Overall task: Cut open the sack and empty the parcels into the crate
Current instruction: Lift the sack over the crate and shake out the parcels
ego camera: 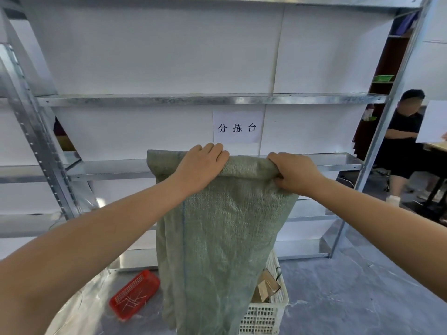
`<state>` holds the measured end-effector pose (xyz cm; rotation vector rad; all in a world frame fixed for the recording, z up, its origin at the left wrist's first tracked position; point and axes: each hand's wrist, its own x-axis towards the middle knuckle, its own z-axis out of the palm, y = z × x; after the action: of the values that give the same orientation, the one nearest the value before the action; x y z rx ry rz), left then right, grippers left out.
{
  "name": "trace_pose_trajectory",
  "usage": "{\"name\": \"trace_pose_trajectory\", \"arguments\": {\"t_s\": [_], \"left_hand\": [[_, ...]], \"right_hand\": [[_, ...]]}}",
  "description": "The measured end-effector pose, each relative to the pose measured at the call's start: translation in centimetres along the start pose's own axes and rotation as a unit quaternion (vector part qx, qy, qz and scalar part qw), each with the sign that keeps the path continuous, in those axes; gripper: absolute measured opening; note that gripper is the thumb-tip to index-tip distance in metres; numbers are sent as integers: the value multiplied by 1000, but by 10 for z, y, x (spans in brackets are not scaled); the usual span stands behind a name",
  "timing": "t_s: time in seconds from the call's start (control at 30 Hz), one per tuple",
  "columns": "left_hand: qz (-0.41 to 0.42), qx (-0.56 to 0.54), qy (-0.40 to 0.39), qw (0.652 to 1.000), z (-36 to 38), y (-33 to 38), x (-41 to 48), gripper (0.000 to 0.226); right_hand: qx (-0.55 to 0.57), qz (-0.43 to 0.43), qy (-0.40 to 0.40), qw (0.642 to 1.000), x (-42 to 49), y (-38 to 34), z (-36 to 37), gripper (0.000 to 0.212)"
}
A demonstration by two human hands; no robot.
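Note:
A green woven sack (217,238) hangs in front of me, held up by its top edge at about chest height. My left hand (200,165) grips the top edge near its left side, and my right hand (294,174) is clenched on a bunched fold at the top right corner. The sack's lower end drops into a white plastic crate (266,315) on the floor and covers most of it. Brown cardboard parcels (266,286) show in the crate beside the sack's right edge.
A small red basket (134,293) with thin ties in it lies on the grey floor left of the crate. Metal shelving (208,99) with white backing and a paper sign stands right behind. A person in black sits at a table (435,147) at the far right.

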<state>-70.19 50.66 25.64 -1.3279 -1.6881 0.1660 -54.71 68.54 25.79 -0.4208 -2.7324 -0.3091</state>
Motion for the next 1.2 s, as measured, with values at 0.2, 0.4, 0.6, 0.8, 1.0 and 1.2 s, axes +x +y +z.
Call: {"name": "trace_pose_trajectory", "arguments": {"t_s": [0.2, 0.4, 0.6, 0.8, 1.0, 1.2], "left_hand": [[-90, -256, -257, 928, -19, -12, 19, 71], [-49, -405, -353, 842, -19, -26, 35, 46], [-87, -287, -228, 926, -2, 3, 30, 18], [-36, -134, -44, 989, 4, 15, 28, 36], [-54, -265, -220, 937, -10, 10, 26, 58], [-67, -397, -380, 833, -31, -14, 39, 63]], "right_hand": [[-46, -57, 168, 983, -3, 9, 5, 36], [-74, -84, 230, 967, -8, 14, 9, 34], [-106, 24, -3, 994, -5, 12, -10, 72], [25, 8, -226, 974, 14, 18, -50, 62], [-25, 30, -70, 997, 3, 8, -14, 31], [-86, -36, 239, 967, -25, 10, 15, 37]]}}
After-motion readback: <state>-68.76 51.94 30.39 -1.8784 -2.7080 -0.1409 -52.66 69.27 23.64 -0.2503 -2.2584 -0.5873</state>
